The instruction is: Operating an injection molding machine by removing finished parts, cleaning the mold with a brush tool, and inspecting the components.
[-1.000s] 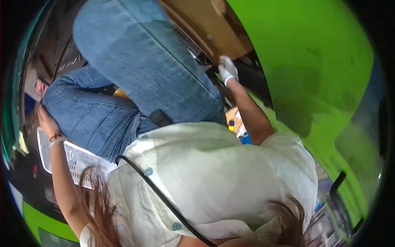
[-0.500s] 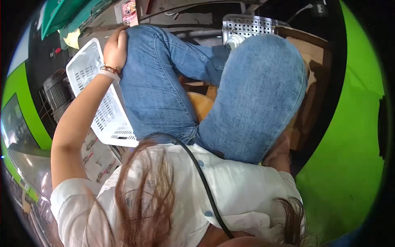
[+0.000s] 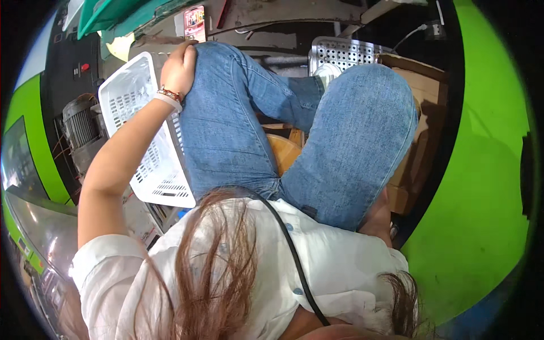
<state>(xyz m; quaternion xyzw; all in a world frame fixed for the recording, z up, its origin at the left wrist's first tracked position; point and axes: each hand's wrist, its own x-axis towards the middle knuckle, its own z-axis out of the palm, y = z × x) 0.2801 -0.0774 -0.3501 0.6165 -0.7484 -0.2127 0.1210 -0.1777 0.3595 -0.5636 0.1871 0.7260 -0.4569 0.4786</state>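
Observation:
My left hand [image 3: 178, 72] rests on the outer side of my left knee, in blue jeans [image 3: 218, 113]. Its fingers lie along the denim toward the kneecap and grip nothing. Next to that hand and under my forearm stands a white slotted plastic basket [image 3: 160, 164], tilted against my left leg; clear plastic film seems to lie inside. My right forearm [image 3: 376, 221] runs down beside my right thigh, which hides the hand.
A wooden stool seat [image 3: 281, 152] shows between my legs. A perforated metal piece [image 3: 345, 52] and a cardboard box [image 3: 422, 113] lie beyond my right knee. Left of the basket is a grey motor [image 3: 79, 124]. Green panels flank me; a black cable [image 3: 294, 263] crosses my shirt.
The whole view has shifted slightly, so most things appear a little lower and further right. My left hand stays on my knee, and my right hand remains hidden.

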